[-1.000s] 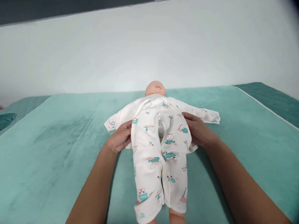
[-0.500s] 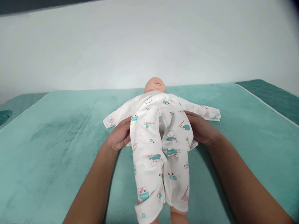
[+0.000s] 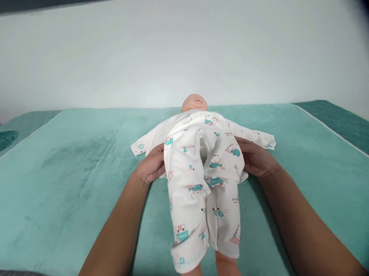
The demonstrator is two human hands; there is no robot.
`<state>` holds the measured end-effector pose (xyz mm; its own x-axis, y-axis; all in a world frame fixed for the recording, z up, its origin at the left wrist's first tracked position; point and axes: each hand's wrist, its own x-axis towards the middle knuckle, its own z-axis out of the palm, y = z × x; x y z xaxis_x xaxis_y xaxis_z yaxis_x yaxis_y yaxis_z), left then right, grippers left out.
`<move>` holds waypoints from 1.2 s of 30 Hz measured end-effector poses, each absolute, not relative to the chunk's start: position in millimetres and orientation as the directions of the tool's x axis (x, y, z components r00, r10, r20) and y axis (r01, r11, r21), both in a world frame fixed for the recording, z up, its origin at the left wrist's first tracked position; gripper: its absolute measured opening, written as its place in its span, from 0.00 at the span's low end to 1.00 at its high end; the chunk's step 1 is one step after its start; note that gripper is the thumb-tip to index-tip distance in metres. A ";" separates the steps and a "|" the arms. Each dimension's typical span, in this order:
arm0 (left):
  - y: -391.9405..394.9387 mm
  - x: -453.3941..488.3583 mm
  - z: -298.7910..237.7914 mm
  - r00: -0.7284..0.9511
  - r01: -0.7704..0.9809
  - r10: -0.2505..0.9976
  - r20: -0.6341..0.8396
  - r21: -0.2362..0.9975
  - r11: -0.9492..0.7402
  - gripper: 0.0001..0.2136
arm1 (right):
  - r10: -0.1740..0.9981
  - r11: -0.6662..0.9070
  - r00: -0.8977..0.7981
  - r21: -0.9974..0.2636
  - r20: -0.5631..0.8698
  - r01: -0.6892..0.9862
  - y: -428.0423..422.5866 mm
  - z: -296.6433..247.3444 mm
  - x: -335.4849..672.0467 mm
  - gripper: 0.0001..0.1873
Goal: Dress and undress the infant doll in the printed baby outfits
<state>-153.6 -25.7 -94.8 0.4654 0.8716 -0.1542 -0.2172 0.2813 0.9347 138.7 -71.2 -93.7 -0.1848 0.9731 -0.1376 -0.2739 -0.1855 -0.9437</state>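
Note:
A baby doll [image 3: 194, 102] lies on its back on a teal blanket [image 3: 65, 177], head toward the wall, bare feet toward me. It wears a white printed romper [image 3: 202, 182] whose sleeves spread out to both sides. My left hand [image 3: 151, 166] grips the doll's left flank, fingers tucked under the romper. My right hand [image 3: 256, 159] holds the opposite flank in the same way, thumb on top of the cloth. The front of the romper gapes slightly at the middle.
The blanket covers a wide bed that runs to a white wall [image 3: 180, 51] behind. A darker green cover [image 3: 344, 125] shows at the right edge, and a dark green bundle [image 3: 0, 139] lies at the far left.
The doll and both hands have shifted slightly to the right and toward me; the grip on its sides is unchanged.

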 end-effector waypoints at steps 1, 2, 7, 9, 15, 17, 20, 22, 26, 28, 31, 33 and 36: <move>-25.6 -153.7 -95.3 0.471 -0.218 0.869 -0.151 0.935 0.281 0.15 | 0.972 -0.187 -0.187 -0.945 -0.140 -0.269 -71.3 -94.0 139.4 0.20; -25.5 -153.7 -95.7 0.473 -0.220 0.868 -0.148 0.935 0.279 0.15 | 0.973 -0.185 -0.187 -0.946 -0.137 -0.265 -71.3 -94.2 139.9 0.21; -25.7 -152.9 -95.4 0.438 -0.228 0.891 -0.119 0.944 0.238 0.18 | 0.987 -0.125 -0.130 -0.962 -0.096 -0.242 -69.7 -94.8 139.9 0.17; -25.7 -152.6 -94.2 0.420 -0.215 0.900 -0.119 0.950 0.226 0.20 | 0.989 -0.117 -0.115 -0.966 -0.092 -0.231 -68.8 -94.9 139.6 0.16; -25.9 -152.0 -91.1 0.401 -0.215 0.906 -0.136 0.947 0.237 0.23 | 0.978 -0.156 -0.173 -0.960 -0.117 -0.232 -68.4 -96.9 139.5 0.17; -26.2 -151.8 -90.8 0.411 -0.223 0.902 -0.135 0.944 0.242 0.22 | 0.977 -0.164 -0.175 -0.955 -0.123 -0.245 -69.0 -96.9 139.3 0.18; -26.1 -151.5 -90.7 0.424 -0.230 0.897 -0.125 0.943 0.241 0.21 | 0.978 -0.164 -0.169 -0.956 -0.125 -0.243 -69.7 -95.9 139.0 0.19; -25.9 -151.0 -90.6 0.423 -0.219 0.898 -0.124 0.947 0.234 0.22 | 0.976 -0.168 -0.179 -0.957 -0.127 -0.238 -69.6 -95.2 138.9 0.20; -26.2 -149.2 -89.4 0.397 -0.203 0.908 -0.135 0.952 0.230 0.22 | 0.975 -0.175 -0.176 -0.955 -0.134 -0.240 -68.9 -95.6 137.9 0.19; -26.7 -148.4 -88.7 0.394 -0.206 0.909 -0.138 0.950 0.234 0.22 | 0.979 -0.165 -0.160 -0.956 -0.128 -0.243 -68.9 -95.8 136.7 0.17; -27.2 -147.9 -88.5 0.400 -0.215 0.906 -0.140 0.947 0.241 0.21 | 0.981 -0.155 -0.151 -0.960 -0.121 -0.235 -69.8 -95.2 134.6 0.17; -27.6 -147.8 -88.7 0.398 -0.213 0.906 -0.144 0.946 0.244 0.21 | 0.981 -0.151 -0.153 -0.961 -0.117 -0.231 -70.4 -94.5 133.4 0.17; -28.1 -147.7 -89.3 0.391 -0.202 0.908 -0.153 0.948 0.246 0.19 | 0.982 -0.147 -0.155 -0.961 -0.112 -0.235 -70.6 -94.1 132.9 0.16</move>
<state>-147.7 -28.1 -89.3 0.3908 0.9077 -0.1527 -0.2020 0.2464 0.9479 132.9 -70.6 -94.1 -0.1547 0.9816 -0.1124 -0.2351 -0.1471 -0.9608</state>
